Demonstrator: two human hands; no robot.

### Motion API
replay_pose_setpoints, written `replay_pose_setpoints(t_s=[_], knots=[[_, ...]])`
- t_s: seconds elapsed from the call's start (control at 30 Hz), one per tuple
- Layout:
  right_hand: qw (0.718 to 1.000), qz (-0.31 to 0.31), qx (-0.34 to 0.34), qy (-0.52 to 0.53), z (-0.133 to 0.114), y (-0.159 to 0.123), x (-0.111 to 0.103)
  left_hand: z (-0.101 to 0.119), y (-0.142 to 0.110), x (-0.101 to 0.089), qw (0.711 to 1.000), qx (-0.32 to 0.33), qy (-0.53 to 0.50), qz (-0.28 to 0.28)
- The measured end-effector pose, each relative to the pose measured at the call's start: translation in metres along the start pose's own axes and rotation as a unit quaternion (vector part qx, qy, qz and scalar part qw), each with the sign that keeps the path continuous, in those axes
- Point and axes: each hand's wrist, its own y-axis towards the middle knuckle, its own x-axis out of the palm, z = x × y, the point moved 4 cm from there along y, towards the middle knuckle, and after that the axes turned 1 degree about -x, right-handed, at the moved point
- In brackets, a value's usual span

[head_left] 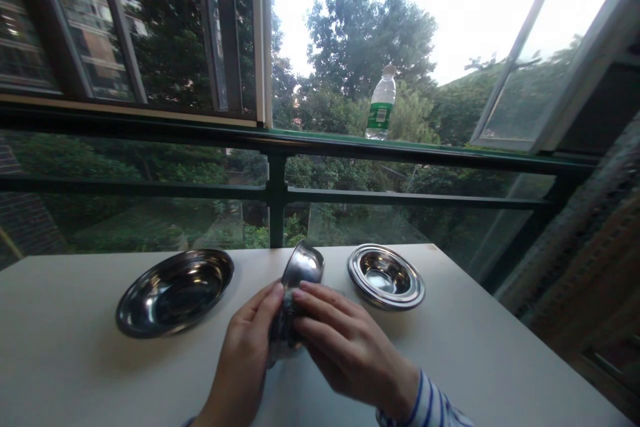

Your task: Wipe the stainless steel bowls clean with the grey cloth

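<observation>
A shiny metal bowl (303, 265) is tipped on its side above the white table, between my two hands. My left hand (245, 340) grips it from the left, with the thumb near the rim. My right hand (345, 340) presses its bent fingers against the bowl from the right. Under those fingertips is a dark, glinting, rough-looking wad (289, 307), mostly covered, so its exact kind is unclear. The bowl's lower part is largely hidden by the hands.
On the white table (450, 360), a wide oval metal dish (175, 293) lies left. Round metal bowls (385, 277), seemingly nested, sit right. Behind run a dark green railing (325, 145) and an open window. A plastic bottle with a green label (381, 110) stands on the ledge.
</observation>
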Motion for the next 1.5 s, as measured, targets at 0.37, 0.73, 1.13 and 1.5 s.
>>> replay_pose_setpoints(t_s=[0.37, 0.73, 1.13, 1.5], knots=[[0.998, 0.010, -0.050, -0.043, -0.008, 0.000, 0.003, -0.016, 0.002, -0.006, 0.999, -0.019, -0.044, -0.015], [0.997, 0.071, -0.005, -0.002, 0.009, -0.005, -0.003, -0.018, -0.001, -0.009, 0.999, 0.034, 0.019, -0.020], [0.994, 0.077, 0.046, 0.067, 0.013, -0.001, -0.012, -0.021, -0.004, -0.008, 0.997, 0.055, 0.048, -0.032], [0.988, 0.083, 0.066, 0.108, 0.016, -0.002, -0.017, -0.022, -0.009, -0.007, 0.997, 0.046, 0.048, -0.029]])
